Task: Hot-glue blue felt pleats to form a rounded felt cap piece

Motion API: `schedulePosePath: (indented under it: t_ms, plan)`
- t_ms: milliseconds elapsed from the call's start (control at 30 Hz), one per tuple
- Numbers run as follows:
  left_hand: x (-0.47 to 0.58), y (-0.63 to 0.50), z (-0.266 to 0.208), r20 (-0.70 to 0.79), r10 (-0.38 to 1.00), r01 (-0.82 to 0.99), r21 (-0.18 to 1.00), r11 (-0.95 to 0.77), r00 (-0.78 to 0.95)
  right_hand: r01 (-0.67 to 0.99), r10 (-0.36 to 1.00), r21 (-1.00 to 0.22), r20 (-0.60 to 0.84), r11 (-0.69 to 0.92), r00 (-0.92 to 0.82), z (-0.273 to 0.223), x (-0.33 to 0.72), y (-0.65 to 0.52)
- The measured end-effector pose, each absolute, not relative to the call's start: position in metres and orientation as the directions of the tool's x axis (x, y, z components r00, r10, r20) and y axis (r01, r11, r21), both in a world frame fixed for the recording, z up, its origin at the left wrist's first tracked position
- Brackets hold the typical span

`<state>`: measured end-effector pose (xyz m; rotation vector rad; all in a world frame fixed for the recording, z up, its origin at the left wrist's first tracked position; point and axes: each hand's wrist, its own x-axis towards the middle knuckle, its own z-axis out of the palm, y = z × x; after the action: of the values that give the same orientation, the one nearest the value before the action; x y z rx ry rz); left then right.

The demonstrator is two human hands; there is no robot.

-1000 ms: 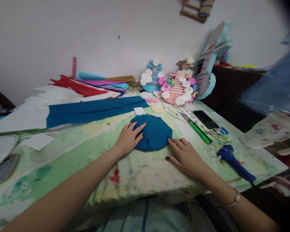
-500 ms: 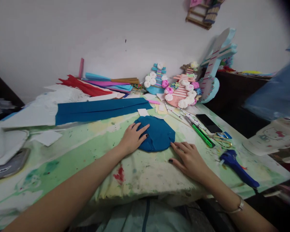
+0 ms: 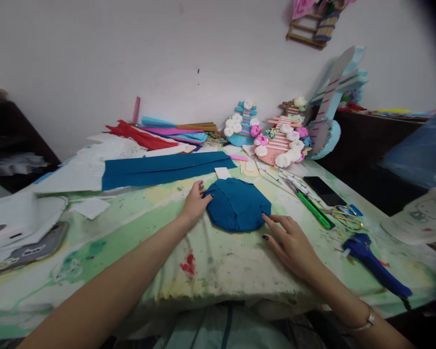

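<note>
Probably steadying the folded blue piece (image 3: 241,206), the left hand (image 3: 194,203) thumbs its edge — whether pinching, I cannot tell — while the right hand (image 3: 292,242), fingers slack, touches it opposite.

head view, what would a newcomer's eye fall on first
The dark blue wrapped disc probably catches the eye first, lying between the left hand and right hand. Next come the flower-trimmed pink guitar-shaped craft at the back and the blue glue gun at front right.
</note>
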<state>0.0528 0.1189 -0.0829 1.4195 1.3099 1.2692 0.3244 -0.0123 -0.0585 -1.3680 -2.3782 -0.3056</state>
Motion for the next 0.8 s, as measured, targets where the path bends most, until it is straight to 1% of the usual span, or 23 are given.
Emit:
schedulePosePath:
  t_ms: [33, 100, 233, 333, 400, 467, 533, 567, 600, 633, 700, 800]
  plan:
    - [0.052, 0.120, -0.083, 0.142, 0.989, 0.170, 0.976, -0.133, -0.046, 0.855, 0.771, -0.002, 0.433, 0.519, -0.467, -0.057, 0.319, -0.010]
    - [0.050, 0.122, -0.082, 0.129, 0.990, 0.143, 0.982, -0.120, -0.055, 0.830, 0.760, 0.008, 0.397, 0.558, -0.515, -0.055, 0.305, -0.006]
    - [0.045, 0.123, -0.080, 0.103, 0.992, 0.078, 0.992, -0.097, -0.067, 0.798, 0.775, 0.023, 0.223, 0.603, -0.592, -0.051, 0.277, -0.001]
    - [0.043, 0.124, -0.077, 0.092, 0.994, 0.023, 0.996, -0.091, -0.058, 0.799, 0.789, 0.017, 0.143, 0.601, -0.597, -0.051, 0.268, -0.002]
    - [0.042, 0.124, -0.076, 0.087, 0.995, -0.013, 0.996, -0.088, -0.051, 0.788, 0.784, -0.016, 0.124, 0.615, -0.609, -0.049, 0.270, -0.002]
    - [0.041, 0.124, -0.075, 0.075, 0.996, -0.050, 0.996, -0.077, -0.046, 0.758, 0.764, -0.101, 0.135, 0.645, -0.631, -0.046, 0.279, 0.004]
    - [0.039, 0.124, -0.072, 0.050, 0.998, -0.087, 0.995, -0.053, -0.032, 0.763, 0.805, -0.256, 0.222, 0.593, -0.551, -0.042, 0.292, 0.018]
    - [0.038, 0.123, -0.070, 0.033, 0.999, -0.107, 0.994, -0.034, -0.018, 0.776, 0.848, -0.347, 0.279, 0.527, -0.451, -0.040, 0.300, 0.029]
    - [0.036, 0.122, -0.067, 0.013, 1.000, -0.128, 0.992, -0.013, 0.003, 0.790, 0.899, -0.447, 0.325, 0.419, -0.293, -0.039, 0.307, 0.042]
    - [0.035, 0.121, -0.064, -0.007, 1.000, -0.148, 0.989, 0.011, 0.027, 0.803, 0.924, -0.490, 0.334, 0.340, -0.187, -0.038, 0.314, 0.057]
    - [0.032, 0.117, -0.057, -0.042, 0.996, -0.193, 0.980, 0.057, 0.078, 0.804, 0.950, -0.549, 0.307, 0.229, -0.061, -0.041, 0.325, 0.087]
    - [0.030, 0.110, -0.046, -0.078, 0.987, -0.257, 0.960, 0.112, 0.139, 0.732, 0.976, -0.671, 0.214, 0.119, 0.038, -0.050, 0.329, 0.123]
